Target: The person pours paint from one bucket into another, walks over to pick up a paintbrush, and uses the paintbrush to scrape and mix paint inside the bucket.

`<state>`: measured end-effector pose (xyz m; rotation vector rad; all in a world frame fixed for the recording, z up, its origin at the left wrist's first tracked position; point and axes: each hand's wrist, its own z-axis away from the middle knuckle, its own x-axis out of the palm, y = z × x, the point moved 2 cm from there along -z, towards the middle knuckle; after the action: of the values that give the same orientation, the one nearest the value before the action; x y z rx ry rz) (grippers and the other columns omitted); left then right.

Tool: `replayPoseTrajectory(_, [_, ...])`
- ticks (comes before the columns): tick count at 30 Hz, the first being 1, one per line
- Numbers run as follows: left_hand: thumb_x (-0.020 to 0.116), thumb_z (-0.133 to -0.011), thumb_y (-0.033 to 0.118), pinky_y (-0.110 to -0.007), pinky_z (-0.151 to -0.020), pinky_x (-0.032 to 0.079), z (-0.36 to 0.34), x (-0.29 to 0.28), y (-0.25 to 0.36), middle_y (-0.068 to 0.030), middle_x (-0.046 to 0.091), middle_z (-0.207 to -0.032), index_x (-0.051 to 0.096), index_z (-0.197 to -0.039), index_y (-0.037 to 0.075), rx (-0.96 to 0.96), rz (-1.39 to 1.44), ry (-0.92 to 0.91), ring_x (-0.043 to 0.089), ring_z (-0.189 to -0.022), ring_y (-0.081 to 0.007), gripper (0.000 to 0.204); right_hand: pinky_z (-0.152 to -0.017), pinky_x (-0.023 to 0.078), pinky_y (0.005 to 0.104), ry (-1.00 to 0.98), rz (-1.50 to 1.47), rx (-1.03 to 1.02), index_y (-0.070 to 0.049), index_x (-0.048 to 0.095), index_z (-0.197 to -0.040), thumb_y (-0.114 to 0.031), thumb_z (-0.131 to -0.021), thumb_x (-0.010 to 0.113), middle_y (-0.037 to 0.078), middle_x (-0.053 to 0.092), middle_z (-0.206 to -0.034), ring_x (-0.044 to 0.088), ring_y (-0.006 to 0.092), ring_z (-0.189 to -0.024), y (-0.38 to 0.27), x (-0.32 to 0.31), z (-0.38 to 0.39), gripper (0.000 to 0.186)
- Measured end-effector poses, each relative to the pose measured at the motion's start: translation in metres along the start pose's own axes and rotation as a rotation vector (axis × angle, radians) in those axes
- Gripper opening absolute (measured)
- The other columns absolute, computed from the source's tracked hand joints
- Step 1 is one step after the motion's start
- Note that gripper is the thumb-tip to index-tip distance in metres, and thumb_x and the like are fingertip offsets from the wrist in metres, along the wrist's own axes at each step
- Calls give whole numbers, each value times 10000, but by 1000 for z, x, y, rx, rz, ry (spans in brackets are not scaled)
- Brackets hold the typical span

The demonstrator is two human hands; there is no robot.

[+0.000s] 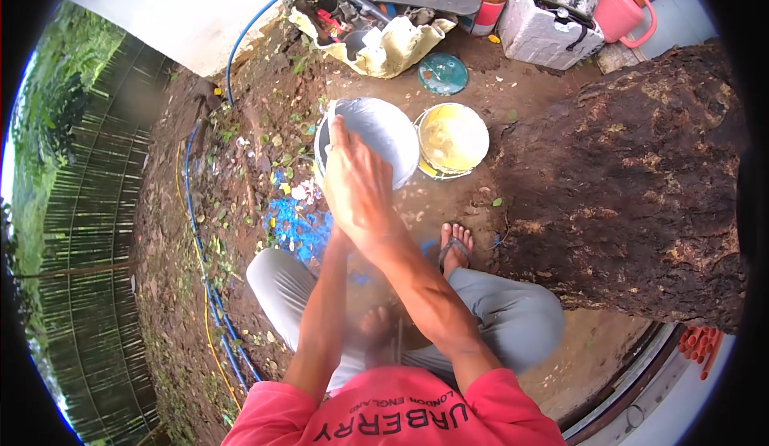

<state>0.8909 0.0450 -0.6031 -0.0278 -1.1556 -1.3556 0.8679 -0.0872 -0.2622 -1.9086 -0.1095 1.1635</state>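
My right hand (360, 185) reaches over a bucket (407, 145) with a pale grey inside, its back turned up and its fingers bent down past the near rim. What it grips, if anything, is hidden beneath it. My left forearm (320, 318) crosses under the right wrist; the left hand is covered by the right one, so its fingers do not show. Close on the right of the bucket stands a second pail (453, 137), smeared with yellow and cream inside. A round teal lid (442, 73) lies on the ground behind them.
A thick tree trunk (625, 189) lies along the right. Behind are a torn cream container (384, 49) full of scraps, a white foam box (545, 29) and a pink watering can (621, 9). Blue paint (296, 226) stains the soil. A blue hose (192, 197) runs along the left.
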Motion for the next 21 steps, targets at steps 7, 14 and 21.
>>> replayPoseTrajectory(7, [538, -981, 397, -303, -636, 438, 30, -2, 110, -42, 632, -1074, 514, -1358, 101, 169, -305, 664, 576, -823, -155, 480, -634, 540, 422, -277, -393, 20, 31, 597, -1176, -41, -885, 547, 180, 675, -778, 665, 304, -683, 48, -11, -11, 304])
replayPoseTrajectory(14, [506, -1022, 219, -288, -846, 481, 74, 120, 238, -48, 683, -1141, 583, -1326, 73, 356, -763, 27, 598, -945, -111, 346, -624, 523, 267, -640, -617, 47, -10, 596, -1295, -43, -963, 517, 75, 678, -804, 615, 103, -668, 65, -30, 2, 343])
replayPoseTrajectory(21, [591, -997, 199, -283, -899, 453, 81, 153, 257, -3, 665, -1167, 612, -1290, 64, 335, -1066, -246, 575, -1015, -83, 323, -659, 535, 254, -640, -634, 104, -38, 612, -1319, -42, -956, 560, 61, 688, -832, 623, 91, -690, 66, -51, 11, 366])
